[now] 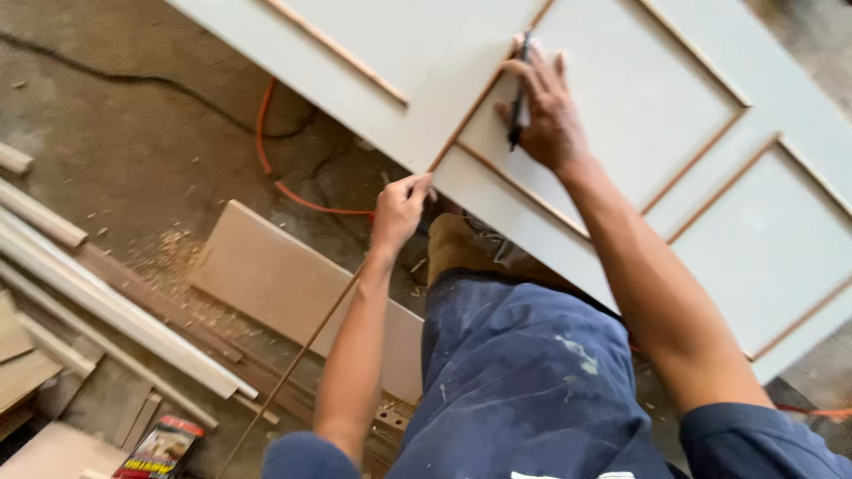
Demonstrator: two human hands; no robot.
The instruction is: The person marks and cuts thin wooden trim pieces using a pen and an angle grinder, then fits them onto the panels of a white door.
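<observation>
A large pale grey panel door (612, 115) with thin wooden trim framing its recessed panels lies tilted across the top right. My right hand (546, 111) presses flat on one panel and holds a dark pen-like tool (517, 89) between its fingers. At the panel's edge, my left hand (401, 206) pinches a long thin wooden strip (302, 350) that runs from the door down toward the lower left. My legs in paint-spotted blue trousers (524, 381) are below.
A flat beige board (284, 284) lies on the concrete floor under my left arm. Long wooden mouldings and offcuts (98, 302) pile up at the left with sawdust. An orange cable (275, 168) curls under the door. A small red and yellow package (160, 448) lies at the bottom left.
</observation>
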